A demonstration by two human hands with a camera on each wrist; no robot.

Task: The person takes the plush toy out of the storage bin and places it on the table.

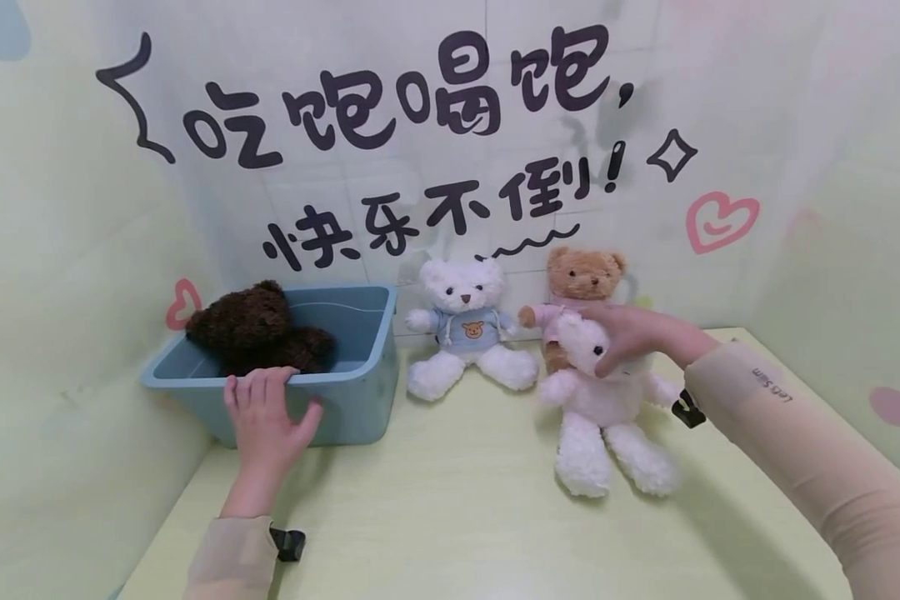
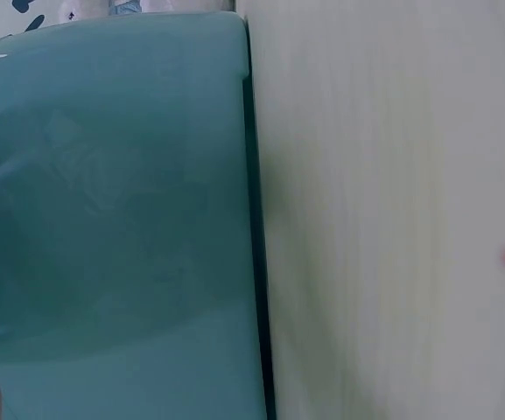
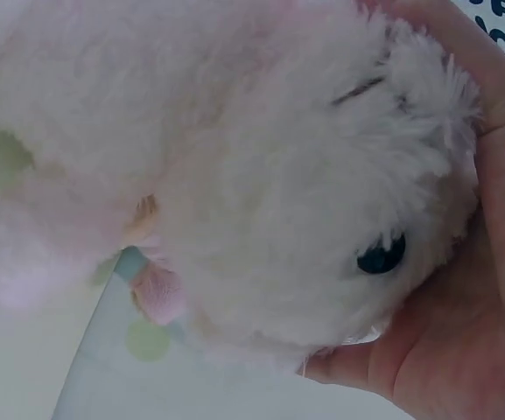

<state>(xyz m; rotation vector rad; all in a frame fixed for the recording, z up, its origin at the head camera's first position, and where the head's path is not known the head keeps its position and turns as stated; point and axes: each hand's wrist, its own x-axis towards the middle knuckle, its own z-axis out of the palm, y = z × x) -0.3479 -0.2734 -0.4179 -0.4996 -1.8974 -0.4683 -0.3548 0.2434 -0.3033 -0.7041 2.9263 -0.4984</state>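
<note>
Right hand [image 1: 630,333] is wrapped around the head of a white fluffy plush bear with a pale pink body [image 1: 603,408]; right wrist view confirms it, palm and fingers [image 3: 462,289] cupping the bear's head [image 3: 322,201], one black eye visible. The bear hangs upright from that hand, legs dangling down to the pale green counter [image 1: 457,500]; can't tell if the feet touch it or are just clear. Left hand [image 1: 266,417] is over the near rim of a blue plastic storage bin [image 1: 352,400], fingers hooked over the edge, thumb spread on the outer wall, so it is bracing the bin and gripping nothing else. Left wrist view shows only the bin wall [image 2: 112,219] and counter beside it. Inside the bin, just beyond the left hand's fingers: a dark brown plush bear [image 1: 258,329]. Directly behind the right hand, touching or nearly so: a tan plush bear in a pink top [image 1: 581,283]. Between the two hands, against the wall: a white plush bear in a blue hoodie [image 1: 465,329], seated. Judgement: mid-pick on the pink-bodied bear, grasp looks secure, transfer toward the bin not yet started. Next move calls for a lift high enough for the legs to clear the seated bear and the bin rim, then travel toward the left hand, with that hand holding the bin steady.
</note>
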